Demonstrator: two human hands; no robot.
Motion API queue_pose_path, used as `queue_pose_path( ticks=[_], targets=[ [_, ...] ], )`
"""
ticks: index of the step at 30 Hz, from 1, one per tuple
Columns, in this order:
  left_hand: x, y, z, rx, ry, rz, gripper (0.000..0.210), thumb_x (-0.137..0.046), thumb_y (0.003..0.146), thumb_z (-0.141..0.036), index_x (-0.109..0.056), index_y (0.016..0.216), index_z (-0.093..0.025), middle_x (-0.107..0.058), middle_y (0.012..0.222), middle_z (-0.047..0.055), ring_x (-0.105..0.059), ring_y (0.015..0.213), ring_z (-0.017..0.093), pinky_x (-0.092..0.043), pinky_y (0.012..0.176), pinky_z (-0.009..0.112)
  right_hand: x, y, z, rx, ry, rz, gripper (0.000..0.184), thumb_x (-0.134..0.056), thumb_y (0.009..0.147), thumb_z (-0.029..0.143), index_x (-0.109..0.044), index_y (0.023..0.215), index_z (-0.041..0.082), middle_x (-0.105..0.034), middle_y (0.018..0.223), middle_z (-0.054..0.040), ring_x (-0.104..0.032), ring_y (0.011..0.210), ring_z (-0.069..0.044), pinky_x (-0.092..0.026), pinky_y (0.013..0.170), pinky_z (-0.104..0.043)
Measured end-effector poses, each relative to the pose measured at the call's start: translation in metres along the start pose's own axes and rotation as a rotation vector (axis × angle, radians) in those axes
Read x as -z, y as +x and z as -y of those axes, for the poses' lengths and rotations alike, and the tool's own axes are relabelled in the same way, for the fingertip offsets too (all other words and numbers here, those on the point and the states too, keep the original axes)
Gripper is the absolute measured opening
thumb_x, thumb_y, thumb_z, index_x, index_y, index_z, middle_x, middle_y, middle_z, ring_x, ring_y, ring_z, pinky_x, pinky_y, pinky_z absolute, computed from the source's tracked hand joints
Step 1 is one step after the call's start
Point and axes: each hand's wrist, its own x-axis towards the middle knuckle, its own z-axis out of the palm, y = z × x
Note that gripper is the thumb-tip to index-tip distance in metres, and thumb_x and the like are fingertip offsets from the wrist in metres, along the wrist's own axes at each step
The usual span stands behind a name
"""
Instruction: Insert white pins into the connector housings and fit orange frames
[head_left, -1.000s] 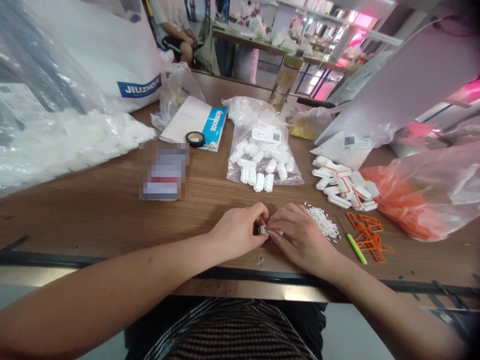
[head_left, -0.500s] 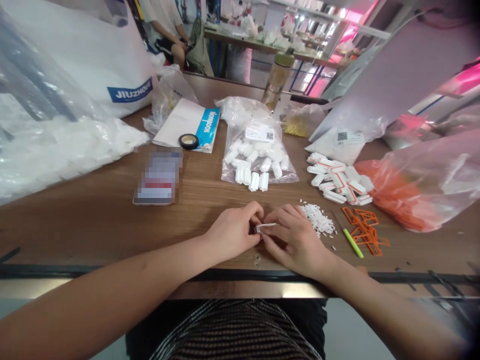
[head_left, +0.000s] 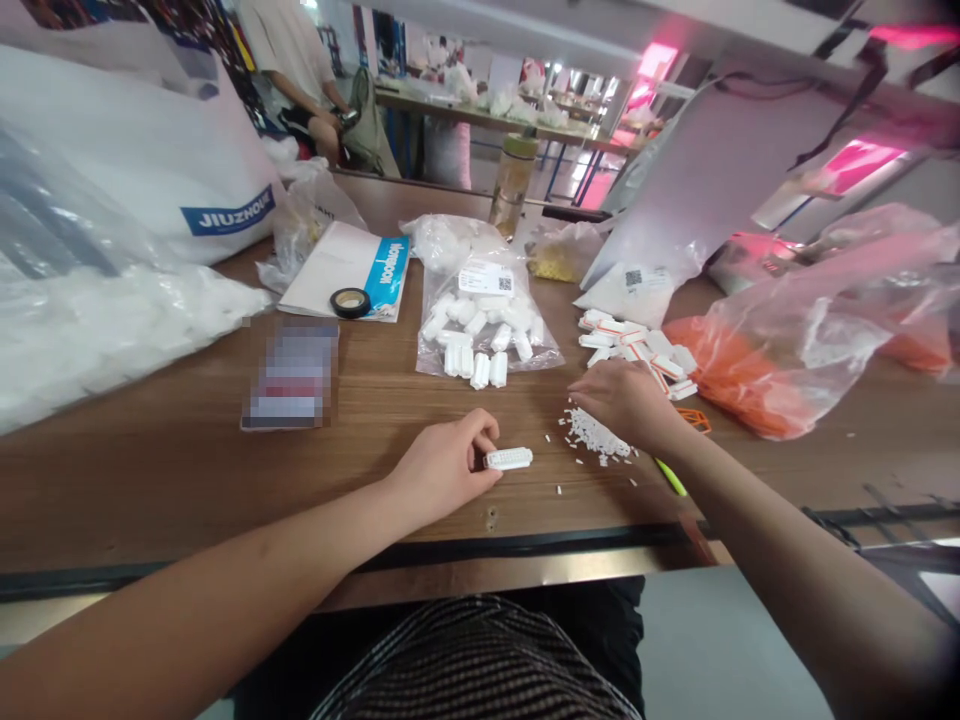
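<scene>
My left hand [head_left: 448, 458] pinches one end of a white plastic connector housing [head_left: 511, 459], whose face with rows of small holes is turned up. Over the far side of a heap of tiny white plastic pieces [head_left: 598, 436] is my right hand [head_left: 626, 398], fingers pressed together and pointing left. Whatever may be between those fingertips is too small to make out. Just beyond that hand lies a pile of white housings with orange strips [head_left: 611, 328]. Orange plastic frames [head_left: 696, 418] and a yellow-green handled tool [head_left: 671, 478] are partly hidden by my right forearm.
A clear bag of white housings [head_left: 480, 310] lies at the centre back, with a bottle [head_left: 513, 185] behind. To the left are a phone [head_left: 291, 378], a notebook [head_left: 322, 265] with black tape [head_left: 350, 302], and large bags. An orange-filled bag [head_left: 757, 370] lies right.
My right hand has left the white housing and moved right to the heap of tiny pieces. My left hand still holds the housing, now with its holed face showing. The view has shifted.
</scene>
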Motion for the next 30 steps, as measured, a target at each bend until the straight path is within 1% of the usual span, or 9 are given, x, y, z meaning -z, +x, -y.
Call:
queue_pose_path(
  ticks=[3,7,10,14,16,18,23,26,30],
  targets=[
    [0.0,0.0,0.001,-0.006,-0.003,-0.004,0.032,-0.071,0.073,-0.023,-0.052,0.099,-0.023,-0.073,0.093,-0.003,-0.057,0.062,0.013,-0.045,0.065,0.031,-0.003,0.008,-0.015,-0.072,-0.107,0.145,0.02,-0.059,0.085,0.032,-0.077,0.079,0.024,-0.076,0.086,-0.0017,-0.066,0.087,-0.022,-0.042,0.085,-0.036],
    [-0.001,0.001,0.003,-0.004,-0.003,-0.002,0.032,-0.072,0.073,-0.024,-0.052,0.099,-0.023,-0.073,0.093,-0.003,-0.057,0.062,0.012,-0.045,0.065,0.03,-0.006,0.015,-0.013,-0.103,-0.094,0.216,0.021,-0.057,0.083,0.031,-0.077,0.08,0.024,-0.077,0.088,-0.0014,-0.067,0.087,-0.021,-0.042,0.082,-0.033],
    [-0.001,0.001,0.003,-0.007,0.005,-0.007,0.032,-0.071,0.073,-0.025,-0.053,0.099,-0.022,-0.073,0.091,-0.003,-0.057,0.061,0.011,-0.044,0.065,0.03,-0.008,0.021,-0.012,-0.143,-0.077,0.23,0.02,-0.059,0.08,0.032,-0.075,0.075,0.021,-0.076,0.078,-0.0028,-0.067,0.078,-0.021,-0.043,0.077,-0.032],
    [-0.002,0.001,0.002,-0.011,0.011,-0.018,0.031,-0.072,0.072,-0.025,-0.053,0.098,-0.022,-0.072,0.088,-0.002,-0.057,0.06,0.012,-0.044,0.063,0.029,-0.01,0.027,-0.02,-0.253,-0.033,0.233,0.02,-0.06,0.078,0.032,-0.073,0.069,0.02,-0.073,0.068,-0.0031,-0.066,0.068,-0.02,-0.044,0.066,-0.03],
    [-0.001,0.001,0.002,-0.001,0.004,-0.015,0.031,-0.072,0.072,-0.025,-0.054,0.097,-0.022,-0.072,0.088,-0.003,-0.056,0.06,0.011,-0.044,0.062,0.029,-0.009,0.028,-0.026,-0.289,0.019,0.243,0.021,-0.06,0.078,0.032,-0.074,0.069,0.019,-0.072,0.065,-0.0021,-0.066,0.064,-0.018,-0.045,0.06,-0.027],
    [-0.001,0.001,0.001,0.007,-0.002,-0.007,0.031,-0.072,0.072,-0.024,-0.054,0.097,-0.022,-0.072,0.088,-0.003,-0.056,0.06,0.011,-0.044,0.062,0.029,-0.007,0.027,-0.032,-0.297,0.084,0.258,0.022,-0.06,0.079,0.033,-0.076,0.072,0.02,-0.073,0.066,-0.0009,-0.066,0.064,-0.017,-0.046,0.058,-0.026],
    [0.0,0.001,-0.001,0.016,0.0,-0.001,0.03,-0.071,0.073,-0.025,-0.053,0.097,-0.022,-0.072,0.088,-0.002,-0.056,0.06,0.012,-0.045,0.062,0.029,-0.004,0.025,-0.036,-0.248,0.183,0.284,0.021,-0.063,0.079,0.032,-0.08,0.087,0.021,-0.078,0.081,-0.0001,-0.07,0.074,-0.017,-0.051,0.065,-0.024],
    [0.0,0.002,0.0,0.015,0.009,0.005,0.03,-0.072,0.073,-0.026,-0.053,0.096,-0.022,-0.072,0.09,-0.002,-0.057,0.06,0.011,-0.045,0.062,0.029,-0.006,0.025,-0.034,-0.218,0.179,0.286,0.019,-0.066,0.077,0.029,-0.081,0.086,0.021,-0.078,0.085,-0.0012,-0.07,0.077,-0.018,-0.052,0.067,-0.026],
    [0.0,0.002,0.002,0.007,0.001,0.011,0.03,-0.071,0.073,-0.026,-0.053,0.097,-0.022,-0.073,0.093,-0.002,-0.057,0.061,0.011,-0.045,0.063,0.029,-0.008,0.023,-0.031,-0.215,0.143,0.252,0.018,-0.064,0.077,0.027,-0.08,0.083,0.021,-0.078,0.082,-0.0027,-0.07,0.076,-0.02,-0.052,0.068,-0.028]
  ],
)
